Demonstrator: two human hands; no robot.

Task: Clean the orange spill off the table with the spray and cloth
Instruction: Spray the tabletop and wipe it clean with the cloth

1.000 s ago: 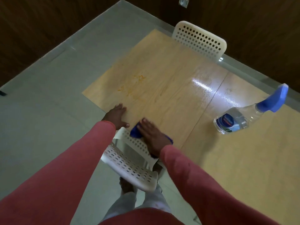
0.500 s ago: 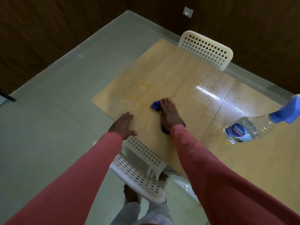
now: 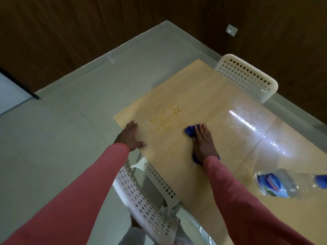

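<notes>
An orange spill (image 3: 167,116) stains the light wooden table (image 3: 177,170) near its far left corner. My right hand (image 3: 203,142) lies flat on a blue cloth (image 3: 190,130), pressing it to the table just right of and below the spill. My left hand (image 3: 130,137) rests open on the table's left edge, fingers spread, holding nothing. The clear spray bottle (image 3: 277,184) with a blue label and blue trigger lies on its side at the right, blurred and partly cut off by the frame.
A white perforated chair (image 3: 141,197) stands tucked at the table's near edge, between my arms. A second white chair (image 3: 247,78) is at the far side. A wet glare patch (image 3: 242,121) shines right of the cloth. Grey floor lies to the left.
My right hand has slid the cloth away from the near edge up toward the spill. My left hand stayed on the table's left edge. The camera view shifted, putting the bottle lower right.
</notes>
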